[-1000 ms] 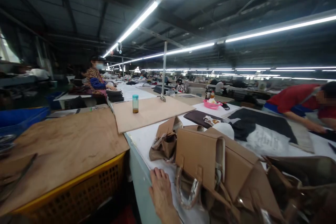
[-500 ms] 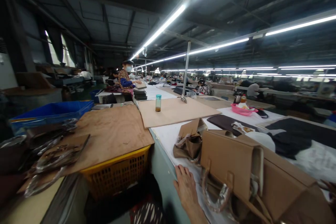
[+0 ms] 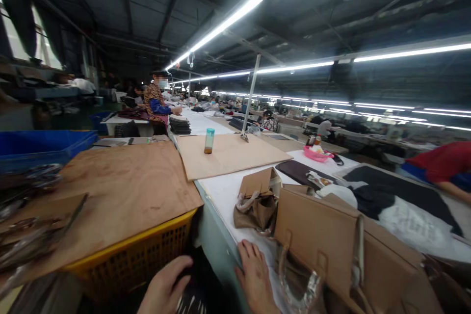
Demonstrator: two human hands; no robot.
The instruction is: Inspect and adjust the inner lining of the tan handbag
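My right hand (image 3: 254, 274) lies on the edge of the white-covered table (image 3: 224, 206), fingers stretched out and holding nothing. Just right of it stands a tan handbag (image 3: 316, 230) with a flap, its handle wrapped in clear plastic. Behind that hand sits a smaller brown bag (image 3: 257, 208), with plastic around its handle too. My left hand (image 3: 165, 284) is at the bottom of the view, in front of a yellow plastic crate (image 3: 140, 245). Its thumb and fingers are apart, with nothing visible between them.
A brown board (image 3: 136, 176) covers the crate; plastic-wrapped pieces lie at its left. Beyond are a blue bin (image 3: 47, 147), a bottle with a teal cap (image 3: 209, 141) on a beige board (image 3: 235, 154), and a pink basket (image 3: 317, 153). Co-workers stand far left and at the right edge.
My left hand has come into view at the bottom. The view has turned right, bringing in a red-sleeved person. My right hand stays on the table edge beside the bags.
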